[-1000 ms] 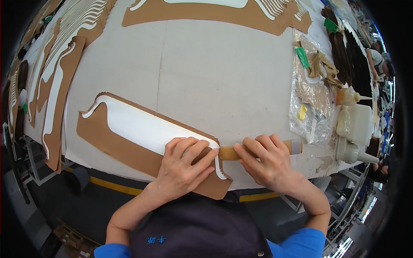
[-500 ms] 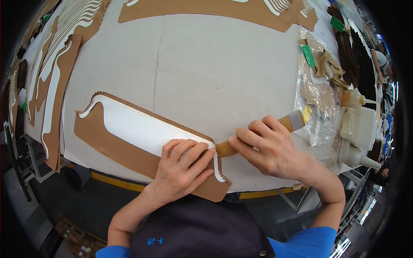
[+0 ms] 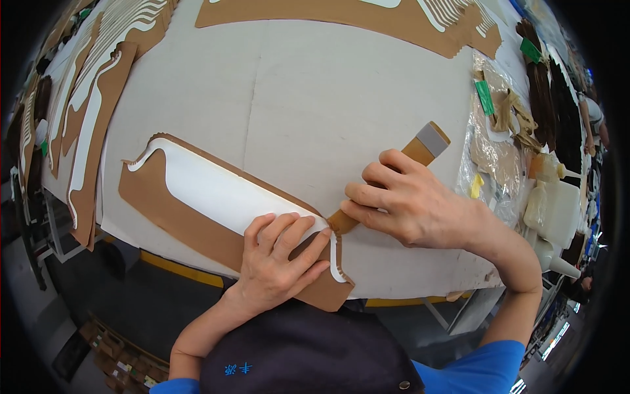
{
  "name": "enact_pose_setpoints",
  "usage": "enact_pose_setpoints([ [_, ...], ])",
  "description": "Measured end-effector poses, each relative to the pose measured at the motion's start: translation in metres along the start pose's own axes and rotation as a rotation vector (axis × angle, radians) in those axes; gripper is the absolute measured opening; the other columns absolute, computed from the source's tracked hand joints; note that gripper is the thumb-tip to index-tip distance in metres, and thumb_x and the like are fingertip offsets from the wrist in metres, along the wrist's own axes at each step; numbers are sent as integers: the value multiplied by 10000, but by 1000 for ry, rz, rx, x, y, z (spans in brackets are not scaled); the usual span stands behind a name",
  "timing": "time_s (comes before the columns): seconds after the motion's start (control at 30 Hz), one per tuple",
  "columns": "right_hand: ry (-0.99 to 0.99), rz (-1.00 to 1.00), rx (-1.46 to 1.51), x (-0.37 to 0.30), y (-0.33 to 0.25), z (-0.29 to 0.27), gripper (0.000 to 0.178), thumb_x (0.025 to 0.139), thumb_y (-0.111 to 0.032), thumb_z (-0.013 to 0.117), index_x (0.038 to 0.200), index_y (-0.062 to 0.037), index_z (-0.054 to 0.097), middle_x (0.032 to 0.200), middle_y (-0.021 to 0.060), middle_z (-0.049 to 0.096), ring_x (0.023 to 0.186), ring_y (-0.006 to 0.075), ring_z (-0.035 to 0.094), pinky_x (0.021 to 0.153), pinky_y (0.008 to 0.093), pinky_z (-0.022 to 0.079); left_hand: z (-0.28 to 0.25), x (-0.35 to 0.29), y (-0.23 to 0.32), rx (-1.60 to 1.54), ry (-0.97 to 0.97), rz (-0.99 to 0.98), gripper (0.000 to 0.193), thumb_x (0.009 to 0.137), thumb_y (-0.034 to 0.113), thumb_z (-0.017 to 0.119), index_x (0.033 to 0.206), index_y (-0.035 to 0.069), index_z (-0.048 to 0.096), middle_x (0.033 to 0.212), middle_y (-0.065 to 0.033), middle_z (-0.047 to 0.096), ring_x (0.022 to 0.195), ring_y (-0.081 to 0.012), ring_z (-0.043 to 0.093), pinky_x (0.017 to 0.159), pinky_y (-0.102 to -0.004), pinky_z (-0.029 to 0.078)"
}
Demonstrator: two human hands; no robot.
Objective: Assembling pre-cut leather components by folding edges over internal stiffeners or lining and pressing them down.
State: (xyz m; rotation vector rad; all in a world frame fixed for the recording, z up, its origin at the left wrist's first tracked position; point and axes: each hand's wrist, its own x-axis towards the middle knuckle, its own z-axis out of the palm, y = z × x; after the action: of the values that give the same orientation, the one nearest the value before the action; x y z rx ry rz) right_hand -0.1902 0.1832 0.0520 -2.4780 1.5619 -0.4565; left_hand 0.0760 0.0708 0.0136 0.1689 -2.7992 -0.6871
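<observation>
A brown leather-like panel (image 3: 187,223) with a white backing piece (image 3: 210,192) on it lies slantwise near the table's front edge. My left hand (image 3: 279,259) rests on its right part, fingers spread and pressing on the white piece. In my right hand (image 3: 410,203) is a flat tan stick tool (image 3: 420,151) with a grey band near its upper end. The tool's lower tip touches the panel's edge at the right corner, just beside my left fingertips. Around that corner the brown edge is notched and puckered along a narrow white strip.
Overlapping brown panels with white pieces (image 3: 98,131) lie at the left; another large panel (image 3: 295,25) spans the back. Clear plastic bags (image 3: 489,144), white squeeze bottles (image 3: 554,207) and dark strips (image 3: 538,85) line the right side. The pale table (image 3: 315,105) lies between.
The tool has tilted more upright, its upper end swinging away from me and left, while its tip stays at the corner. My left hand keeps its place on the panel.
</observation>
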Motion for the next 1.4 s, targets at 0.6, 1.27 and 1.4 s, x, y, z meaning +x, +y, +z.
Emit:
enact_pose_setpoints([
  [0.6,14,-179,37,38,27,6,206,788,-129,729,966,-26,735,920,27,556,941,208,554,848,362,459,6,-21,3,77,56,-155,483,836,325,846,1243,82,749,1396,-130,606,1351,-344,527,1139,-591,371],
  [1.27,1,-219,-13,112,50,16,211,818,-111,718,1018,-68,769,1002,17,609,982,203,572,864,355,449,-30,-11,-46,83,233,-220,342,843,28,807,1178,-10,751,1316,-160,643,1240,-372,635,1063,-496,523],
  [1.4,5,-249,-2,135,57,18,207,819,-102,721,1017,-71,771,1016,21,616,982,202,572,870,355,448,-35,-13,-56,94,227,-223,313,860,58,805,1169,28,763,1303,-122,646,1273,-352,624,1143,-557,460],
])
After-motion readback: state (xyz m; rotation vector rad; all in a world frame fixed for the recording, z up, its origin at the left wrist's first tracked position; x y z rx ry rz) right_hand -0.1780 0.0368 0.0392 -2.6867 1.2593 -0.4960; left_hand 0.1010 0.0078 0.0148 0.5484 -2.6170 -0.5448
